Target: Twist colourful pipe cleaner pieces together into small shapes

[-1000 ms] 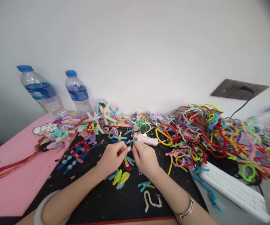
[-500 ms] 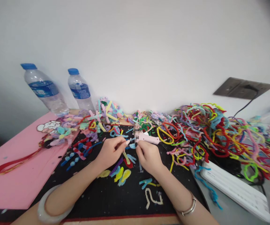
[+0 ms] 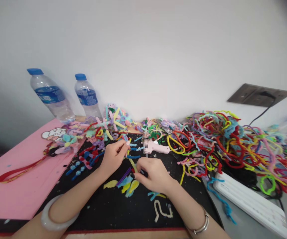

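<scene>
My left hand [image 3: 115, 154] is closed in a pinch above the black mat [image 3: 103, 212]. Bits of yellow show at its fingertips; what it holds is mostly hidden. Lower and to the right, my right hand [image 3: 153, 174] hovers palm down with curled fingers, thumb and forefinger apart. Its thumb is beside a bundle of yellow and light blue fuzzy leaf shapes [image 3: 132, 187]. A purple pipe cleaner piece [image 3: 123, 177] lies left of them. Behind the right hand rests a pale pink glue gun [image 3: 158, 148], with short blue pipe cleaner pieces [image 3: 135, 157] to its left.
A large tangle of coloured pipe cleaners [image 3: 223, 139] fills the back right, near a white power strip [image 3: 253, 205]. Two water bottles [image 3: 51, 96] stand by the wall at left. Pink board [image 3: 21, 186] carries a fuzzy flower piece [image 3: 67, 141] with a red strap.
My hands have moved apart. The right hand has left the glue gun and come down toward the yellow and blue leaf shapes; the left has shifted slightly left and up, still pinching.
</scene>
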Tool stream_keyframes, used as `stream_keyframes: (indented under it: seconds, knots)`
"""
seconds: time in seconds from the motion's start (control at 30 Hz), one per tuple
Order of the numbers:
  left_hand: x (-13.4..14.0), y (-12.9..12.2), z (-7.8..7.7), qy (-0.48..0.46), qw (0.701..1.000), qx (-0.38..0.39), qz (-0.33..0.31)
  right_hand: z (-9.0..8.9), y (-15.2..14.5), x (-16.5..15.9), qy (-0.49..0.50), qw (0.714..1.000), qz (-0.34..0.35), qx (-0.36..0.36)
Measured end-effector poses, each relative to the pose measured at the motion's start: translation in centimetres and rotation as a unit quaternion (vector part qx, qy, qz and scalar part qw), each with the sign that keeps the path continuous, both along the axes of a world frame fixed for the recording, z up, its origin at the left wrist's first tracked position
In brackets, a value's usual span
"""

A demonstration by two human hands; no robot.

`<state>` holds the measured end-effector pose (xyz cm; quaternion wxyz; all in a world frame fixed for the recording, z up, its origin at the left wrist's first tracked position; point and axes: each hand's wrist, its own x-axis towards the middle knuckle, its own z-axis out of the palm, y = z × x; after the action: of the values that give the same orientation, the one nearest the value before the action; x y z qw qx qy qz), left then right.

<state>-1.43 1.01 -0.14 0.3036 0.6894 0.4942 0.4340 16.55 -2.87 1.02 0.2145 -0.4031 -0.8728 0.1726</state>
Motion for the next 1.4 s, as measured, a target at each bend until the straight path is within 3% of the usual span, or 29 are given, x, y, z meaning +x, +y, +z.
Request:
stream_keyframes:
  seconds: [0.1, 0.23, 0.4, 0.8, 1.1, 1.4]
  knots:
    - [0.1, 0.0, 0.2, 0.013, 1.000, 0.013, 0.005, -0.4, 0.6, 0.8, 0.010, 0.995, -0.092, 0.034]
    - [0.1, 0.1, -0.1, 0.015, 1.000, 0.024, 0.007, -0.9, 1.7, 2.6, 0.059, 0.966, -0.232, 0.095]
    - [0.1, 0.5, -0.8, -0.007, 1.000, 0.000, 0.019, -1.1, 2.7, 4.1, 0.083, 0.934, -0.322, 0.130]
    - [-0.1, 1.0, -1.7, 0.025, 0.999, 0.011, 0.023, -1.7, 3.6, 4.6, 0.085, 0.932, -0.319, 0.151]
    - [-0.1, 0.8, -1.2, 0.044, 0.999, 0.019, 0.014, -1.5, 3.3, 4.3, 0.087, 0.935, -0.314, 0.139]
    - [-0.5, 1.6, -1.5, 0.137, 0.984, 0.116, 0.021, -2.0, 3.8, 5.0, 0.093, 0.927, -0.325, 0.161]
